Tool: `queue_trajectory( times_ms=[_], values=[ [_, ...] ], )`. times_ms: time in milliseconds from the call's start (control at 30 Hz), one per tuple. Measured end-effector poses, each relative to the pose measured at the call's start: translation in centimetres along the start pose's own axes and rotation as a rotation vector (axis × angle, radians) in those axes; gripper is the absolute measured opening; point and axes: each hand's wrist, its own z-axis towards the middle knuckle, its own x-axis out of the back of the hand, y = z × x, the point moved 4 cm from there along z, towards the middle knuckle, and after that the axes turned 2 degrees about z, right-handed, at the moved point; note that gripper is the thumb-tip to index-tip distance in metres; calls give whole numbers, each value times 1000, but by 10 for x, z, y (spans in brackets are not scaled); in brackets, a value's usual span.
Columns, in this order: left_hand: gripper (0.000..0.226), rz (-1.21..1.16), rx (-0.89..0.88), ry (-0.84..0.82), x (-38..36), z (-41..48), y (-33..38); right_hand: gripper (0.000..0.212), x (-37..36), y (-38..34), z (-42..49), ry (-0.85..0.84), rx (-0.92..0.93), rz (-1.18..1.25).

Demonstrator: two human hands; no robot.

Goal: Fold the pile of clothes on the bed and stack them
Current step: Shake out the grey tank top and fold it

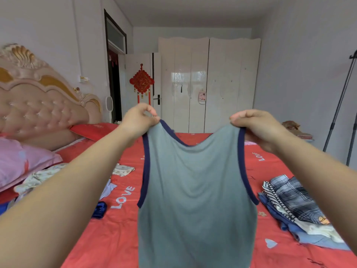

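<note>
Above the bed point(193, 238), left hand point(139, 120) and right hand point(255, 126) each pinch a tank top point(195, 190) strap; keep straps level, lowering it flat.

far left: tufted pink headboard point(38, 113) with gold trim | in front of it: pink pillow point(21, 161) nearer, red pillow point(92, 130) farther back | far wall: red knot ornament point(142, 82) hanging on white door point(138, 59), cream wardrobe point(208, 84) just right of it | right edge: dark tripod point(339, 105) by the grey wall
</note>
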Motion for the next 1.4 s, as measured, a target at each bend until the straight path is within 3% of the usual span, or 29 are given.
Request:
queue_trajectory(
  times_ms=[133, 267, 367, 400, 467, 500, 533, 600, 700, 767, 867, 1033, 1267, 1400],
  values=[
    [25, -268, 118, -273, -41, -9, 11, 20, -42, -1, -4, -116, -44, 105],
    [11, -418, 50, -484, -65, -19, 39, 16, -71, -16, -7, -180, -8, 202],
    [25, -275, -56, -433, -67, -17, 46, 15, -79, -27, -8, -242, 72, 130],
    [20, -227, -94, -385, -65, -16, 48, 17, -77, -31, -7, -238, 134, 49],
    [4, -241, -116, -336, -61, -13, 48, 20, -65, -38, -2, -134, 293, -145],
    [10, -275, -118, -339, -59, -12, 47, 22, -57, -38, 3, -73, 340, -207],
    [15, -317, -123, -369, -58, -11, 47, 23, -49, -36, 7, -54, 334, -252],
    [21, -415, -142, -433, -55, -12, 47, 32, -43, -21, 11, -190, 196, -244],
    [25, -487, -178, -480, -55, -11, 48, 41, -52, 0, 4, -446, 33, 88],
    [26, -471, -226, -451, -59, -12, 49, 47, -60, 3, 3, -471, 70, 236],
    [26, -479, -245, -354, -65, -13, 51, 61, -72, 1, 6, -409, 143, 205],
    [28, -506, -224, -141, -54, -8, 49, 29, -76, -6, 4, -217, 191, 79],
    [22, -442, -97, 31, 6, 13, 7, 10, -11, -24, 8, -81, 198, -65],
    [23, -254, -81, 60, 22, 17, -9, 20, 7, -17, 4, -71, 181, -137]
  ],
)
